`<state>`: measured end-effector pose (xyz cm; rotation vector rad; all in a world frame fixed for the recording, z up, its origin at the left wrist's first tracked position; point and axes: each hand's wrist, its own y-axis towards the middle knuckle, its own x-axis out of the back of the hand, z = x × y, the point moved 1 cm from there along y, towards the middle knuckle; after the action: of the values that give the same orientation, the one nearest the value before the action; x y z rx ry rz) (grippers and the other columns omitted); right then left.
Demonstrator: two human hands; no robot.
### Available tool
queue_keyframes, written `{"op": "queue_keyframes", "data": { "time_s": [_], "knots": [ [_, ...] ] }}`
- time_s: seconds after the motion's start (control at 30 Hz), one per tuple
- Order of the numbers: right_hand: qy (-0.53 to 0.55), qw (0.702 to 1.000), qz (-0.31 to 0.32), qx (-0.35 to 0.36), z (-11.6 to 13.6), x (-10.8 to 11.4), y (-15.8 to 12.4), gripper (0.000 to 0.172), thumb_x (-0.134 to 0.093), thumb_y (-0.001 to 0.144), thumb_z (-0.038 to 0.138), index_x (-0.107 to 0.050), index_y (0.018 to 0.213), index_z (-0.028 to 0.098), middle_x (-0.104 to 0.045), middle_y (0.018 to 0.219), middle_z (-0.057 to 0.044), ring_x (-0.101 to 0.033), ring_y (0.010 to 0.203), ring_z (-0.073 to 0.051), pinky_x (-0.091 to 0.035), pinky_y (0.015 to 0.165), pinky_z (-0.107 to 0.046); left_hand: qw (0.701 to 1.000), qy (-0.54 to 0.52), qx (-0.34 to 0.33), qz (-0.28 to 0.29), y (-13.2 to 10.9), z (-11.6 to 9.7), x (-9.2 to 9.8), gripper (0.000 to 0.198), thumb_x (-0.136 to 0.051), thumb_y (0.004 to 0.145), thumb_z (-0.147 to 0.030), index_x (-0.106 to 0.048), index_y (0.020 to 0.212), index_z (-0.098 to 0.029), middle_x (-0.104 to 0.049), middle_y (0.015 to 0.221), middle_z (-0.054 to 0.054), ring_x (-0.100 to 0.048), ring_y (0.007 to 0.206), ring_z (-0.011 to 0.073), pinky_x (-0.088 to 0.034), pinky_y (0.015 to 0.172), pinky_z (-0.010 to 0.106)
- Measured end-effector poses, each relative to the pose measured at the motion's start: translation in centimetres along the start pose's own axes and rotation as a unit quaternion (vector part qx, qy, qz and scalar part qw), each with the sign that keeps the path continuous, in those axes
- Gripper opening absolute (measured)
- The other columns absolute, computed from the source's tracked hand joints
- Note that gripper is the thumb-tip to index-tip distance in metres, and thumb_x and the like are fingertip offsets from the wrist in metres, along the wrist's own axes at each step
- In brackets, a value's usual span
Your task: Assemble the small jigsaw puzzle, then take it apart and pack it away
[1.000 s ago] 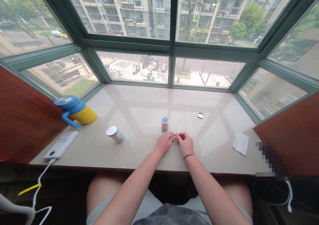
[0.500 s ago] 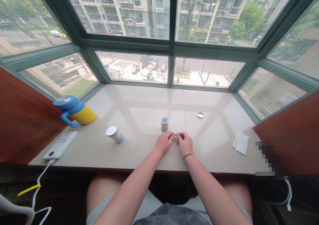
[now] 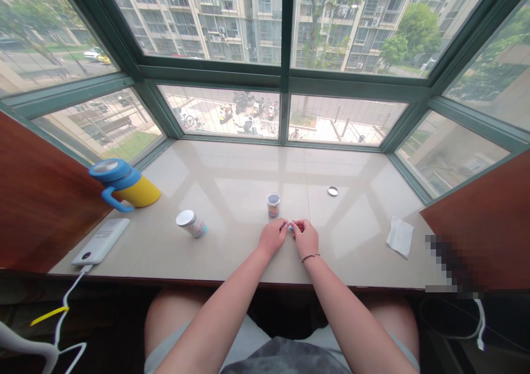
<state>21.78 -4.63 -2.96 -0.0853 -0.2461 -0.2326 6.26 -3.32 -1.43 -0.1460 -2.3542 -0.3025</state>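
My left hand (image 3: 273,237) and my right hand (image 3: 306,238) meet low over the pale sill, fingertips almost touching. Between them shows a small blue piece (image 3: 291,228), too small to name, pinched by the right fingers. Something thin and dark pokes out at the left fingertips, and most of it is hidden by the hand. Just beyond the left hand an open small can (image 3: 273,208) with a printed side stands upright. A round silver lid (image 3: 333,191) lies farther back to the right.
A second can with a white lid (image 3: 191,224) stands on the left. Behind it are a blue-and-yellow jug (image 3: 132,186) and a white power bank (image 3: 101,241) with a cable. A white tissue (image 3: 400,238) lies on the right, near a blurred-out patch. Windows enclose the far side.
My right hand has shifted very slightly left, bringing the small blue piece closer to the left fingertips. The left hand and the cans stay in place.
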Motion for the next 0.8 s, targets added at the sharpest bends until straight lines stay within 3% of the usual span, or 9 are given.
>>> {"op": "queue_keyframes", "data": {
  "time_s": [0.3, 0.5, 0.8],
  "knots": [
    [-0.015, 1.0, 0.0, 0.019, 0.3, -0.1, -0.2, 0.035, -0.064, 0.085, 0.059, -0.068, 0.092, 0.025, -0.076, 0.087, -0.004, -0.068, 0.067, -0.02, -0.054, 0.07, -0.035, 1.0, -0.001, 0.025, 0.015, 0.3, -0.3, 0.5, 0.029, -0.047, 0.101, -0.04, -0.072, 0.095, -0.025, -0.074, 0.087, 0.004, -0.064, 0.076, 0.0188, -0.043, 0.069, 0.029],
    [0.003, 1.0, 0.018, 0.021, 0.6, 0.7, -0.4, 0.033, -0.064, 0.086, 0.058, -0.067, 0.091, 0.025, -0.075, 0.088, -0.003, -0.068, 0.069, -0.02, -0.053, 0.071, -0.034, 0.998, -0.025, 0.057, -0.008, 0.7, 0.0, 0.6, 0.031, -0.046, 0.101, -0.044, -0.07, 0.097, -0.024, -0.073, 0.084, 0.003, -0.063, 0.075, 0.0178, -0.042, 0.069, 0.027],
    [0.01, 0.999, 0.02, 0.043, 0.8, 0.9, -0.2, 0.035, -0.066, 0.084, 0.058, -0.071, 0.09, 0.024, -0.074, 0.093, -0.005, -0.068, 0.079, -0.021, -0.055, 0.078, -0.035, 0.998, -0.049, 0.007, 0.048, 0.4, -0.4, 0.7, 0.03, -0.044, 0.102, -0.037, -0.072, 0.105, -0.027, -0.074, 0.09, 0.002, -0.066, 0.081, 0.0181, -0.048, 0.075, 0.028]
  ]
}}
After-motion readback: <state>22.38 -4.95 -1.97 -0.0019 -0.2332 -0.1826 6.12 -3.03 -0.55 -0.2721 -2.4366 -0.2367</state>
